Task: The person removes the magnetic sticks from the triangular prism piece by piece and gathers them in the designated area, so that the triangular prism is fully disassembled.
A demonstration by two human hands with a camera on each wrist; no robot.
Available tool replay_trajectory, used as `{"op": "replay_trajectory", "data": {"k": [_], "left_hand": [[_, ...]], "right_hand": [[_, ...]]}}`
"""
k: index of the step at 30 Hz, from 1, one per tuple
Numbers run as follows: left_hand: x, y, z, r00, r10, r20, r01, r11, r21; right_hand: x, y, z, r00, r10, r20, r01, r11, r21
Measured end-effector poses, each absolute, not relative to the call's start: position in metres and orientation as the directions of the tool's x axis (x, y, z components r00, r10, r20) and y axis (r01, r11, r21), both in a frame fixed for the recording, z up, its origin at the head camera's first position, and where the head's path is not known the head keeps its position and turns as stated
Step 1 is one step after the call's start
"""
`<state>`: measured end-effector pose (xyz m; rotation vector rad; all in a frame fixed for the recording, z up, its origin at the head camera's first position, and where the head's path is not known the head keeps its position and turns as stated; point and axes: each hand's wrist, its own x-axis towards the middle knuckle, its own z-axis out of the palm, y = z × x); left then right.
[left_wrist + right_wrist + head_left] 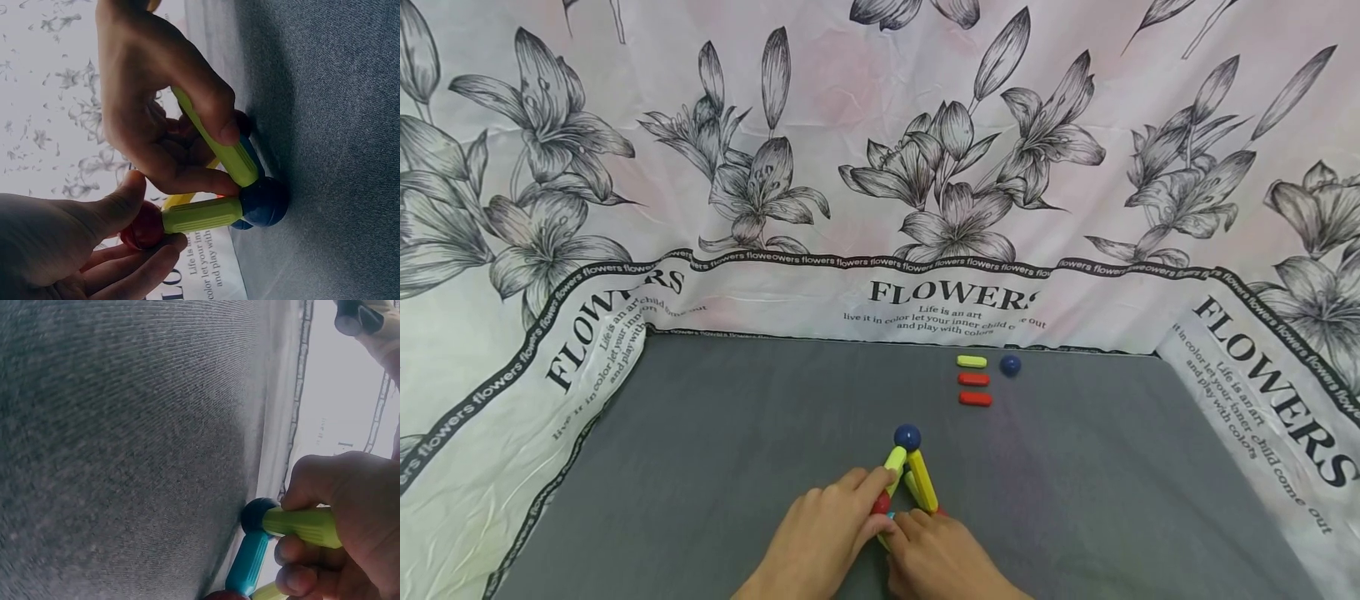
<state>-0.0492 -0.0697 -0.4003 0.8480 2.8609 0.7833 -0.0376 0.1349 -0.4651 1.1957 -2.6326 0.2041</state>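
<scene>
Centrally, near the front edge of the grey tabletop (pixel 737 433), both hands work on a small frame of sticks and balls; left hand (pixel 820 533) curls thumb and fingers round a red ball (pixel 142 226) at the frame's lower left corner, pinching it where a yellow stick (pixel 200 214) joins; right hand (pixel 943 554) grips a second yellow stick (pixel 219 140) between thumb and curled fingers; both yellow sticks rise and meet at a blue ball (pixel 907 437) at the apex, far side from the person; a teal stick (pixel 247 562) lies along the base, partly hidden under the fingers; well apart, toward the back right, lie a loose yellow bar (pixel 972 361), two red bars (pixel 973 389) in a column and a second blue sphere (pixel 1010 364) just beside them; floral cloth (pixel 880 167) walls the tabletop on three sides.
</scene>
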Motion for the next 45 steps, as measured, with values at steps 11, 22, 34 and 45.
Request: {"op": "replay_trajectory", "data": {"k": [11,22,34,45], "left_hand": [[-0.047,-0.071,-0.4,-0.848,0.508,0.153,0.51,0.703,0.495],[-0.05,-0.071,-0.402,-0.85,0.508,0.142,0.504,0.702,0.504],[-0.051,-0.07,-0.399,-0.854,0.517,0.06,0.472,0.721,0.507],[-0.051,-0.072,-0.399,-0.844,0.53,0.081,0.495,0.713,0.496]], "right_hand": [[-0.04,0.15,-0.446,-0.7,-0.7,0.139,-0.704,0.646,-0.293],[-0.058,0.202,-0.416,-0.781,-0.601,0.169,-0.623,0.737,-0.263],[-0.087,0.27,-0.397,-0.809,-0.488,0.328,-0.521,0.854,-0.015],[-0.138,0.314,-0.405,-0.779,-0.509,0.368,-0.516,0.852,0.087]]}}
